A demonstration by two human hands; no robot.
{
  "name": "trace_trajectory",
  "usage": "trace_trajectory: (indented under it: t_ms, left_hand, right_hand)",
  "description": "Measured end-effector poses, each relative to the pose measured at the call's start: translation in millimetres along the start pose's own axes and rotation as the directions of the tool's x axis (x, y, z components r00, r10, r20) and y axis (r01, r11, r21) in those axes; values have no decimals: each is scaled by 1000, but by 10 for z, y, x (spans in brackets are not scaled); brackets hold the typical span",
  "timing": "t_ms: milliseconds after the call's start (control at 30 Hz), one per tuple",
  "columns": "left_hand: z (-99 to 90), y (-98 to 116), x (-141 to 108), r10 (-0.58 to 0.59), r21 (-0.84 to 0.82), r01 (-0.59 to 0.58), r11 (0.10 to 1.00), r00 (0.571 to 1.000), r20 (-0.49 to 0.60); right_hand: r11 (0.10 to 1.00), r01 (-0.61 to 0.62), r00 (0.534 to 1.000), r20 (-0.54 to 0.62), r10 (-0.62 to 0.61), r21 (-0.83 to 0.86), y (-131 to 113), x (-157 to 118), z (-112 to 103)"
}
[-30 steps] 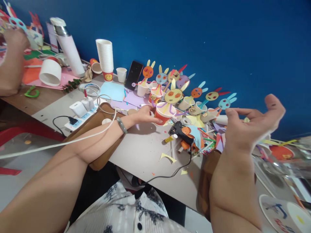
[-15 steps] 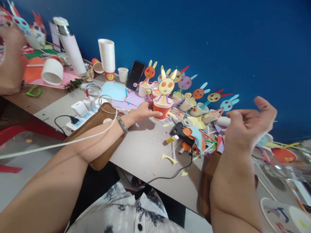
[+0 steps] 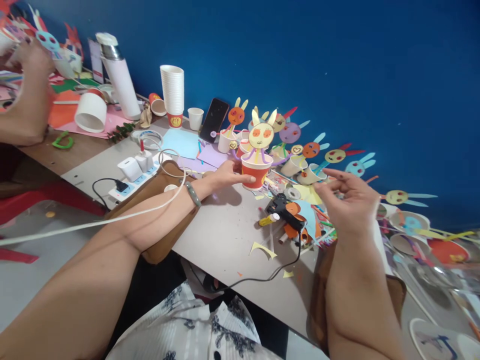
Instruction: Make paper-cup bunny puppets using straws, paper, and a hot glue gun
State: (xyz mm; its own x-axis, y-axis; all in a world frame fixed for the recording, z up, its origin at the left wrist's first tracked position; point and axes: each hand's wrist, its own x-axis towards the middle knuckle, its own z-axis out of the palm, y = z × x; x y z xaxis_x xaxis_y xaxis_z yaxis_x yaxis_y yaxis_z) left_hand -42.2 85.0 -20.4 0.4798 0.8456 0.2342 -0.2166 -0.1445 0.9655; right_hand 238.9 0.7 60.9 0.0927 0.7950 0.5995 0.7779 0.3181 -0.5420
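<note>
My left hand (image 3: 230,176) is closed around the side of a red paper cup (image 3: 256,176), its thumb lying across the front. Out of this upright cup rises a pale yellow paper bunny head (image 3: 261,136) with orange eyes and purple arms. To the right, my right hand (image 3: 348,200) hovers with thumb and index finger apart and nothing visible between them. It partly covers the row of bunny cups along the wall. Nearest to its fingertips is a white paper cup (image 3: 312,174); a blue bunny head (image 3: 358,166) shows just behind.
A black glue gun (image 3: 287,212) with a cable, a yellow tube (image 3: 269,219) and paper scraps lie in front. Leftward stand a power strip (image 3: 137,186), a phone (image 3: 214,120), stacked paper cups (image 3: 173,95) and a white thermos (image 3: 122,82). Another person's arm (image 3: 32,95) is at far left.
My right hand has moved left and slightly down toward the row of bunny cups. The left hand keeps its hold on the red cup. The whole view has shifted slightly.
</note>
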Motion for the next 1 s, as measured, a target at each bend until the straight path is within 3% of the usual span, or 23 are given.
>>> trace_trajectory:
  t_ms: [100,200,400,500,767,867,1000]
  left_hand:
    - [33,60,-34,-15,-10,15,1000,1000,24]
    - [82,114,-75,-11,-2,11,1000,998,54]
    - [189,130,-136,-17,27,13,1000,991,136]
    - [214,122,-153,5,-6,-4,1000,983,185]
    - [193,125,-143,11,17,-16,1000,968,251]
    - [162,139,-136,-13,-55,23,998,986,168]
    - [102,143,-118,-44,-66,37,997,994,-102]
  right_hand:
    - [999,31,965,261,-32,11,-6,-37,88]
    - [995,-77,924,381,46,67,-74,-109,239]
    - [966,-162,896,439,58,202,-274,-256,495]
    - [944,-250,874,469,124,215,-341,-296,543]
    - [918,-314,877,444,183,241,-295,-318,595]
    - [908,-323,894,402,199,268,-227,-306,602]
    - [913,-291,926,325,193,287,-134,-288,608]
